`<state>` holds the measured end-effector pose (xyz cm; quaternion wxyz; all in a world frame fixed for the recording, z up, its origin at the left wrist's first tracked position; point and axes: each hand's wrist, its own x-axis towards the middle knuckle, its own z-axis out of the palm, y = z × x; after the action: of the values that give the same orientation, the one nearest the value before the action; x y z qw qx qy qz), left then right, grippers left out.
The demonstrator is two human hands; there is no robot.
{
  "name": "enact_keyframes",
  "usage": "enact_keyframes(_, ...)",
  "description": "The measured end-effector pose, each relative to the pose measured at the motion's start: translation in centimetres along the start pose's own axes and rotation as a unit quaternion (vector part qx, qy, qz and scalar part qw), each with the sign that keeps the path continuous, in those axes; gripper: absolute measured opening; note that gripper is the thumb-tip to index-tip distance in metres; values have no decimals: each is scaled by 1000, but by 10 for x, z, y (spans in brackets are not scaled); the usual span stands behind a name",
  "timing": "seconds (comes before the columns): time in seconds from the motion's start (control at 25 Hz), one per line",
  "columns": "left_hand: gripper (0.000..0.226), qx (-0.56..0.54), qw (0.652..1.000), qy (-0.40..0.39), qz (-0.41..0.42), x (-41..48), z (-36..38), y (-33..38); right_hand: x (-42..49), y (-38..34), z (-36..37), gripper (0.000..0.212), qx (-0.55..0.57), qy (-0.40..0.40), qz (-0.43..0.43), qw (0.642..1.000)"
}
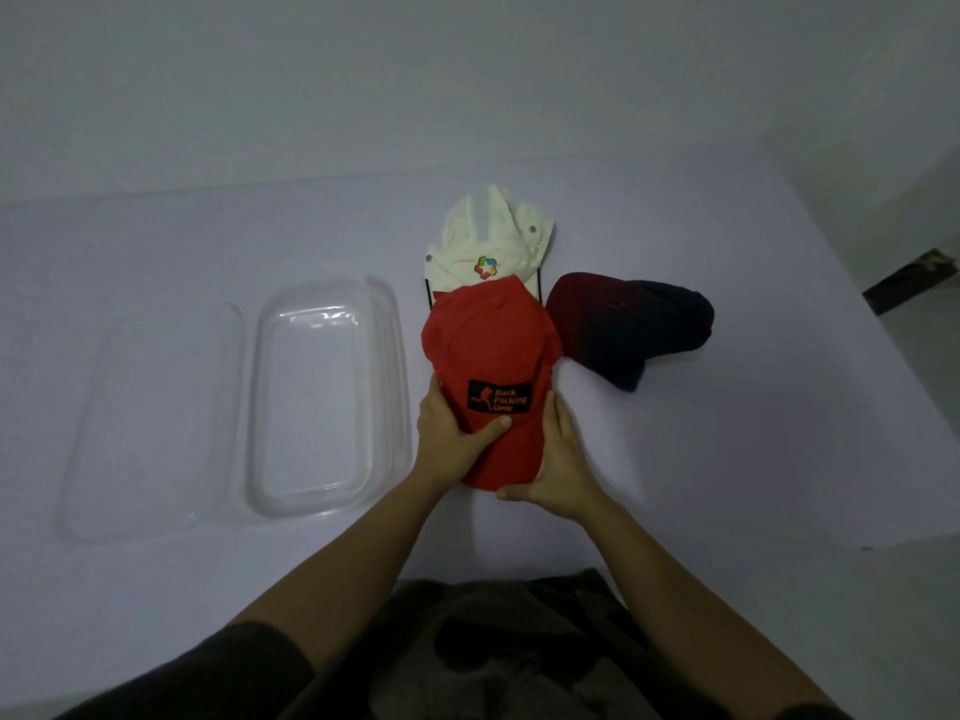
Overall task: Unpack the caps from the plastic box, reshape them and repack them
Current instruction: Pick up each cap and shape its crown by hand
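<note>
Fingers [551, 415] of the left hand [449, 431] and right hand [561, 459] curl round the red cap [488, 345] on the worktop [727, 433] (left thumb by its patch). I see the white cap [488, 236] touching it behind, box [317, 397] at left.

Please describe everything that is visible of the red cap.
The red cap looks like soft cotton cloth, with a black patch on its front that reads "Back Packing Gear" in orange beside a small running figure. It lies flattened over the pale table, crown away from the person, brim towards them. The left hand grips its left side, thumb across the cloth under the patch; the right hand holds its right side and brim edge. Its far end overlaps the white cap.
</note>
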<state>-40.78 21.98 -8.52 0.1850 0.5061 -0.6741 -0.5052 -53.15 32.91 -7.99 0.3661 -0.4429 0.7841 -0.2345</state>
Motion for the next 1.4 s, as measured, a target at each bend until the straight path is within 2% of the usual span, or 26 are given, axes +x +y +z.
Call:
enact_keyframes(0.16,107,-15,999,-21,-22,-8,-10,22,2,5,-3,148,-22,-3,11,1000)
enact_keyframes(0.28,79,-58,998,-12,-13,-17,-23,53,-1,0,-21,130,16,-12,-19,1000)
enact_keyframes(0.36,66,-78,996,30,16,-11,-31,68,5,-11,-43,113,67,36,-54,996)
enact_keyframes(0.44,65,-70,995,51,45,9,-40,83,27,-26,-65,104,95,120,-83,985)
enact_keyframes(0.56,54,-33,993,52,101,58,-49,106,80,-57,-97,89,77,171,-86,978)
enact_keyframes(0.64,62,37,994,45,96,97,-52,115,121,-72,-112,78,54,152,-59,985)
enact_keyframes(0.76,67,127,991,-12,35,153,-55,109,175,-81,-125,69,4,97,-9,995)
enact_keyframes(0.92,59,117,989,-49,-69,197,-54,104,215,-82,-133,58,-3,4,91,996)
enact_keyframes(1.04,57,58,983,-77,-155,219,-48,93,235,-78,-125,54,-38,-47,112,992)
enact_keyframes(1.12,48,28,982,-73,-171,226,-45,91,242,-78,-123,52,-57,-26,93,994)
enact_keyframes(1.24,30,3,991,-31,-131,238,-45,94,252,-77,-126,50,-41,45,55,997)
enact_keyframes(1.4,47,-42,998,2,-51,245,-55,111,261,-79,-131,44,38,148,-1,988)
